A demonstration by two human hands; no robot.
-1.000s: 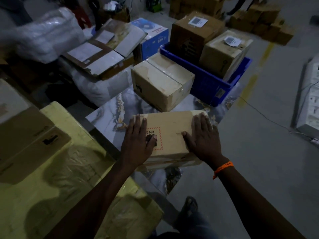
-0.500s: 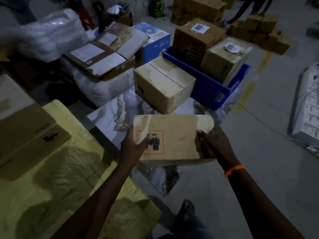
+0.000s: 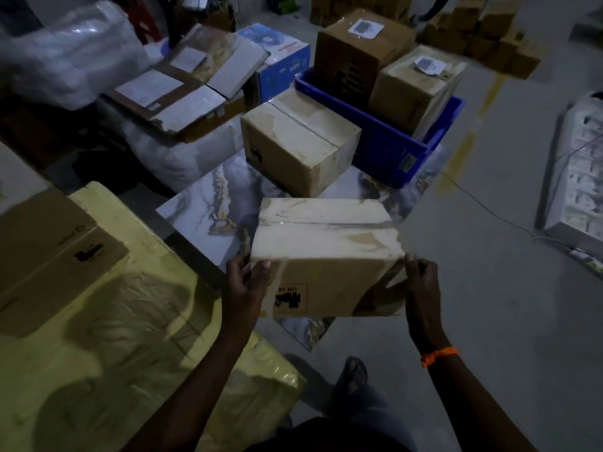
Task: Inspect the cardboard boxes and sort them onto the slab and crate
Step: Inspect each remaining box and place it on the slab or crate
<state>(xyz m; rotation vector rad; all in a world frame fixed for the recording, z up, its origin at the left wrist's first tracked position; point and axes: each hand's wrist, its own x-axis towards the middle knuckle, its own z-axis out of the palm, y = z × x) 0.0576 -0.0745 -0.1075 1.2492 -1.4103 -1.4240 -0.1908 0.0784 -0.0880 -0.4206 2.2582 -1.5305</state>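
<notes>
A taped cardboard box [image 3: 326,252] with a black-and-red label on its near face is held up above the marbled slab [image 3: 202,207]. My left hand [image 3: 246,288] grips its left side with the thumb on the near face. My right hand [image 3: 421,288] grips its right edge. A second cardboard box [image 3: 293,141] stands on the slab's far part. Behind it, the blue crate [image 3: 391,148] holds two labelled cardboard boxes [image 3: 359,53] [image 3: 414,89].
A yellow wrapped bundle [image 3: 114,337] with a flat brown box [image 3: 49,252] on it lies at my left. Flattened cartons [image 3: 182,89] and a blue box [image 3: 280,60] sit at the back left. A white rack [image 3: 577,177] and a cable cross the floor on the right.
The box lay flat on the slab under both palms. Both hands have taken it by its sides, lifted it and tipped it toward me, so the labelled face now looks at me.
</notes>
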